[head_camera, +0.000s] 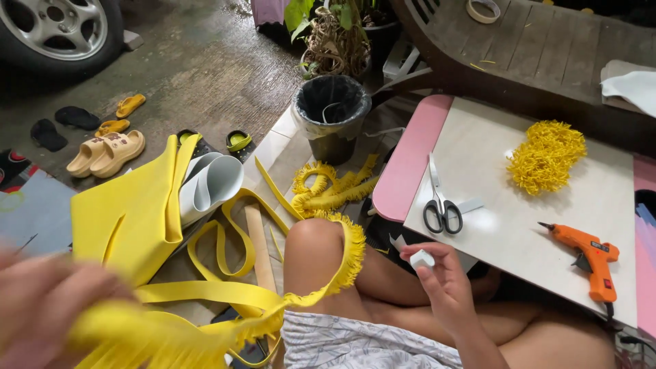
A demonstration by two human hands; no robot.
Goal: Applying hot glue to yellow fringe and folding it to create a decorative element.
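While the left hand (34, 307) blurs at the near left, gripping one end of a yellow fringe strip (342, 256), the right hand (441, 273) sits well apart from it, near the middle, pinching a small white piece (421, 259) between thumb and fingers. The strip runs from the left hand up over the bare knee (314, 239) and trails off toward more fringe (328, 188) on the floor by the black bin (331, 113).

Because the strip is only draped across the knee, a hard pull from the left hand could, I judge, drag it off, snag it, or tear the thin cut fringes. With the left hand blurred, its grip looks closed, but how firmly it holds I cannot tell.

On the worktop (492, 225) to the right, the orange glue gun (591, 256) lies close to the near edge, its nozzle pointing left toward the scissors (441, 205). If it is hot, a reaching hand or a trailing strip could brush the tip; its cord hangs off the near edge and could catch on a leg and pull the gun down. The worktop seems to rest over the lap, so a shifting leg may tip it and slide the scissors and the fringe pile (547, 156) at the far right.
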